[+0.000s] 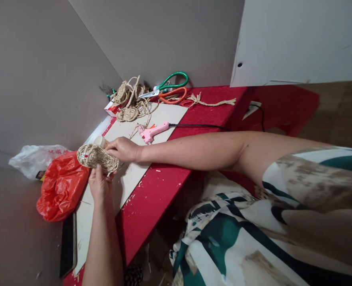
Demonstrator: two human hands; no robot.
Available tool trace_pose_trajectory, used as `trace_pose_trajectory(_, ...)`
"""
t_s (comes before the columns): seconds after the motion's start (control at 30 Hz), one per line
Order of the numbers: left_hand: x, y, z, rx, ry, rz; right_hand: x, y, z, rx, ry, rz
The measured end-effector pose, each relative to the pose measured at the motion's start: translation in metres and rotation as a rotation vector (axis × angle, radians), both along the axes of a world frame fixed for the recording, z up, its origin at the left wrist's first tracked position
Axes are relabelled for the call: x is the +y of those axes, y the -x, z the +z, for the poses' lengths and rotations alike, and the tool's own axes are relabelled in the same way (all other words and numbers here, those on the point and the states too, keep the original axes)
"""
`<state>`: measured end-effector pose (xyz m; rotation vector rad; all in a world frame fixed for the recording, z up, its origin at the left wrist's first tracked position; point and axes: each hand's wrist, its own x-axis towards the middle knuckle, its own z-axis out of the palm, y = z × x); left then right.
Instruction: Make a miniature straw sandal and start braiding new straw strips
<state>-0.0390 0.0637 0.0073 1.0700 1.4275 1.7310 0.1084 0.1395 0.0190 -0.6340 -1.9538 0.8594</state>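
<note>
A small slipper woven from straw cord [96,156], with a red and clear ornament on it, is held above the white board [128,178]. My left hand [100,182] grips it from below, fingers closed on its near edge. My right hand [123,149] is closed at its upper side, fingertips curled against the weave and partly hidden. Just behind the slipper stands a pale round thing like a cup or roll [100,140]. A pink glue gun [154,132] lies beside my right wrist, its black cord running right.
Scissors with green and orange handles [164,90] rest on braided straw cord [131,93]. A woven straw oval [127,114] lies nearby. At left are a red plastic bag [64,186], a white plastic bag [38,159] and a black phone-like slab [68,248]. Straw scraps dot the red tabletop [152,198].
</note>
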Motion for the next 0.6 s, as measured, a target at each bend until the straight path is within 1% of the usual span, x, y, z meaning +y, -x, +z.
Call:
trace_pose_trajectory(0.1, 0.001, 0.001, -0.004, 0.002, 0.018, 0.005, -0.005, 0.0, 0.0, -0.091, -0.064, -0.027)
trace_pose_trajectory(0.2, 0.001, 0.003, -0.005, 0.002, 0.0, 0.013, -0.008, 0.0, -0.001, -0.176, -0.104, -0.058)
trace_pose_trajectory(0.27, 0.0, 0.002, -0.004, 0.0, -0.009, 0.017, -0.009, 0.001, -0.002, -0.177, -0.099, -0.058)
trace_pose_trajectory(0.43, 0.0, -0.004, 0.004, -0.053, -0.025, 0.011, -0.013, 0.002, -0.001, -0.094, -0.088, -0.026)
trace_pose_trajectory(0.5, 0.0, -0.007, 0.006, -0.092, -0.044, 0.007, -0.017, 0.002, -0.001, -0.112, -0.11, -0.021)
trace_pose_trajectory(0.6, 0.0, -0.011, 0.006, -0.166, -0.042, 0.027, -0.023, 0.002, -0.003, -0.193, -0.143, -0.027)
